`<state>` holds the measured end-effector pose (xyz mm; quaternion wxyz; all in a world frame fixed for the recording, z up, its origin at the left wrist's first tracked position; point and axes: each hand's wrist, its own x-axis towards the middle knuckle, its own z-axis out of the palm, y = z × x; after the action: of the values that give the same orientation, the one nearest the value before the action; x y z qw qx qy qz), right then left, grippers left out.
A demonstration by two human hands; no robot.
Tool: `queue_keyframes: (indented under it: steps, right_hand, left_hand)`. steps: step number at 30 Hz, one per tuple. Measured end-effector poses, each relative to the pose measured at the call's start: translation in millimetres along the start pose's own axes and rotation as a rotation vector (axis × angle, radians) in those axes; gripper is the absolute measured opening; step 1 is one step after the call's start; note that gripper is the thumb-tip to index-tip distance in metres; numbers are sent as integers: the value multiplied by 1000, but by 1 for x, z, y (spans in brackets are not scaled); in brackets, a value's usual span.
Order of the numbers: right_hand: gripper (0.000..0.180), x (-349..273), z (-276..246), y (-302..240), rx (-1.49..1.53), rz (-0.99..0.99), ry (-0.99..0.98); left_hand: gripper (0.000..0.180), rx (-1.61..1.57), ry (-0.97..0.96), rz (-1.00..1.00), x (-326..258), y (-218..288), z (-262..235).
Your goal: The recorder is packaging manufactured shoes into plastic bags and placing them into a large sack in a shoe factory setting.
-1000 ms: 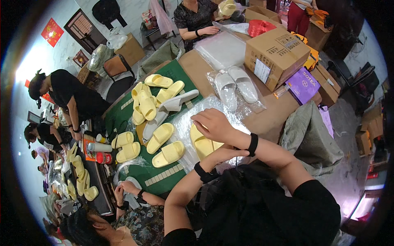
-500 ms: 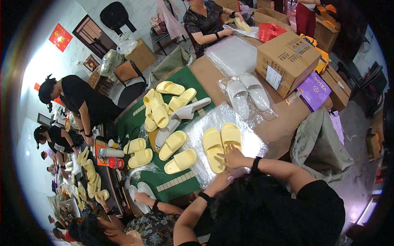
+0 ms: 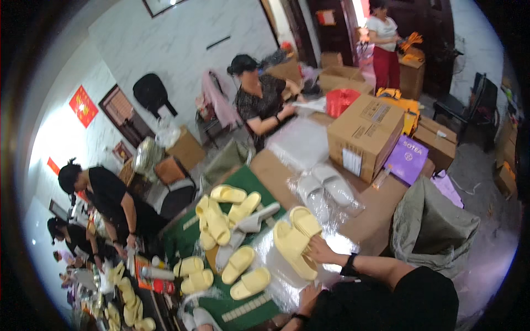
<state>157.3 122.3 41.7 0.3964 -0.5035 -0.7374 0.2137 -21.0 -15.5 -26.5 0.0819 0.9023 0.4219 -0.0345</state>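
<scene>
A pair of pale yellow slippers lies on a clear plastic bag [image 3: 264, 251] in front of me. The left slipper [image 3: 291, 243] points away from me, and the right slipper [image 3: 305, 220] slightly overlaps it. My right hand [image 3: 324, 251] closes around the heel part of the right slipper, its fingers partly hidden. Just below the left slipper's heel is my left hand [image 3: 309, 297], near the bag's close edge; blur hides what its fingers do. More yellow slippers [image 3: 238, 265] rest to the left on a green mat [image 3: 243, 179].
Bagged grey slippers [image 3: 326, 187] and a cardboard box [image 3: 364, 135] stand farther back. To the right are a purple box [image 3: 407, 160] and a sack [image 3: 433, 226]. Beyond the table a person [image 3: 262, 99] handles plastic; another [image 3: 116, 198] works at left.
My view has tilted up, showing more of the room. My right hand has gone from fingers spread over the slippers to gripping the right one. The slippers now overlap.
</scene>
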Motion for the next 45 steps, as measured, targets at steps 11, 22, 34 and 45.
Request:
queue_keyframes:
  steps: [11, 22, 34, 45]
  right_hand:
    - [41, -71, -117, 30, 584, 234, -499]
    - [37, -78, -97, 14, 876, 636, -717]
    - [36, -134, -155, -73, 1263, 937, -276]
    - [29, -165, -142, -35, 945, 884, -259]
  left_hand:
    - [70, -152, -297, -195, 27, 3, -15]
    - [75, -3, -230, -309, 76, -10, 35]
    - [58, -151, -307, 803, 213, 89, 4]
    - [44, -650, -334, 865, 277, 136, -36]
